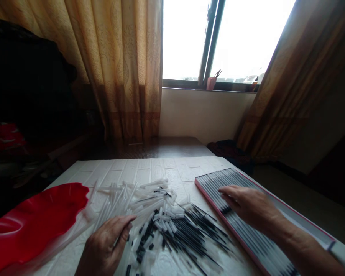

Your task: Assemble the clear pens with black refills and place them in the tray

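On the white tabletop [161, 168], the left hand [106, 245] rests half-curled against a loose pile of pen parts [161, 222], gripping nothing clearly, while the right hand [247, 205] lies flat, fingers extended, on pens packed in a pink-edged tray [304, 222]. A careless sweep could scatter the loose pieces or dislodge the packed rows.

pen parts [161, 218] | loose pile, mid-table | pink-rimmed tray [209, 201] | rows filled, right

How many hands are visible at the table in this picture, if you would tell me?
2. The left hand rests on the heap of pen parts; the right hand lies on the pink-edged tray.
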The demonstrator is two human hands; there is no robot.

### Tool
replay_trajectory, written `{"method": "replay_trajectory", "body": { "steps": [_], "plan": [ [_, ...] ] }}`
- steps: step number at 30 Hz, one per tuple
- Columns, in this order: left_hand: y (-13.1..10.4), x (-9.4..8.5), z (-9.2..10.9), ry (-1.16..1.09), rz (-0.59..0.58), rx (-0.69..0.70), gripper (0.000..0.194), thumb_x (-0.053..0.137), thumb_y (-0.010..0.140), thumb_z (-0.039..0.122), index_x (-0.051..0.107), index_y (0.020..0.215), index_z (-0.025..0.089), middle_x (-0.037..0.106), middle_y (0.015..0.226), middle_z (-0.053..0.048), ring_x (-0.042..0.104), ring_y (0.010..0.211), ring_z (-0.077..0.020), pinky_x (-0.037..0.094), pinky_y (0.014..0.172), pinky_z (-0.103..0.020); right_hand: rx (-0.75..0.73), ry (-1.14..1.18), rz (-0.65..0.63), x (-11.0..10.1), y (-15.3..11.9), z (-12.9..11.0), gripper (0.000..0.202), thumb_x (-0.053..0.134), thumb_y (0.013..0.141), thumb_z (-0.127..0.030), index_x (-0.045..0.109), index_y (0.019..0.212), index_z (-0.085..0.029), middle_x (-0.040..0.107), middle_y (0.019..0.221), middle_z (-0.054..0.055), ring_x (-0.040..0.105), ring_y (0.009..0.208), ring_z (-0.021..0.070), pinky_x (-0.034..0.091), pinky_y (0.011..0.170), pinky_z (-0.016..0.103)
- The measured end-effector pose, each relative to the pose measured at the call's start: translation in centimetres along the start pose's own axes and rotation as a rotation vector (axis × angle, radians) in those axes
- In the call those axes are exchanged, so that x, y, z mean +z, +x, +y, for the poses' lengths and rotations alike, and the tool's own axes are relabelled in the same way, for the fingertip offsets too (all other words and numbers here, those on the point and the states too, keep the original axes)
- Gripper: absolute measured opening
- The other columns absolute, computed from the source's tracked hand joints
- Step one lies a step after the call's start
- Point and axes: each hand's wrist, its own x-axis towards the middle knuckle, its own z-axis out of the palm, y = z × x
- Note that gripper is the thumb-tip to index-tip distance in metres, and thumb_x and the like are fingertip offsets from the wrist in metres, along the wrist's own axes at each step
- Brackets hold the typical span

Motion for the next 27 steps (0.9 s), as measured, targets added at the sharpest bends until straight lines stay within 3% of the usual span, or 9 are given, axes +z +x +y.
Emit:
{"method": "replay_trajectory", "body": {
  "steps": [2,5,9,13,20,27],
  "plan": [
    [0.1,0.0,-0.4,0.031,0.034,-0.022,0.026,0.047,0.104,0.039,0.069,0.108,0.025,0.080,0.089,-0.002,0.078,0.078,-0.0169,0.060,0.075,-0.021,-0.101,0.056,-0.111,0.3,0.6,-3.7,0.027,0.050,0.095,-0.024,0.076,0.098,-0.030,0.080,0.098,0.002,0.075,0.079,0.0212,0.047,0.064,0.027],
    [0.3,-0.1,-0.7,0.053,0.060,-0.044,0.028,0.046,0.105,0.039,0.069,0.105,0.024,0.080,0.086,-0.002,0.078,0.075,-0.0174,0.061,0.071,-0.022,-0.127,0.108,-0.214,0.9,1.7,-8.0,0.027,0.050,0.097,-0.022,0.076,0.093,-0.026,0.079,0.093,0.004,0.075,0.082,0.0228,0.046,0.067,0.027],
    [0.4,0.0,-0.8,0.055,0.046,-0.058,0.028,0.045,0.105,0.039,0.070,0.104,0.024,0.080,0.086,-0.002,0.078,0.075,-0.0175,0.061,0.070,-0.023,-0.160,0.144,-0.260,2.4,3.0,-10.5,0.026,0.053,0.096,-0.021,0.077,0.086,-0.025,0.079,0.088,0.004,0.074,0.085,0.0220,0.046,0.073,0.027],
    [0.2,0.2,-0.6,0.039,0.027,-0.062,0.029,0.044,0.105,0.039,0.070,0.103,0.025,0.080,0.086,-0.002,0.078,0.075,-0.0174,0.062,0.070,-0.023,-0.123,0.152,-0.317,3.9,3.3,-10.1,0.028,0.055,0.093,-0.017,0.078,0.080,-0.024,0.080,0.088,0.006,0.074,0.086,0.0232,0.045,0.074,0.027],
    [0.1,0.4,0.0,0.007,-0.014,-0.041,0.028,0.045,0.105,0.040,0.069,0.103,0.027,0.080,0.085,-0.001,0.078,0.075,-0.0165,0.062,0.070,-0.021,-0.021,0.180,-0.436,4.9,1.8,-7.4,0.022,0.062,0.085,-0.018,0.081,0.088,-0.028,0.081,0.089,0.004,0.074,0.088,0.0230,0.045,0.070,0.026],
    [0.4,0.1,0.0,0.012,-0.045,-0.058,0.026,0.048,0.102,0.036,0.071,0.101,0.026,0.080,0.084,-0.002,0.079,0.074,-0.0174,0.062,0.068,-0.021,-0.018,0.137,-0.455,5.0,1.2,-7.9,0.020,0.063,0.080,-0.015,0.077,0.091,-0.026,0.078,0.092,0.004,0.072,0.089,0.0237,0.043,0.070,0.027]
  ]
}}
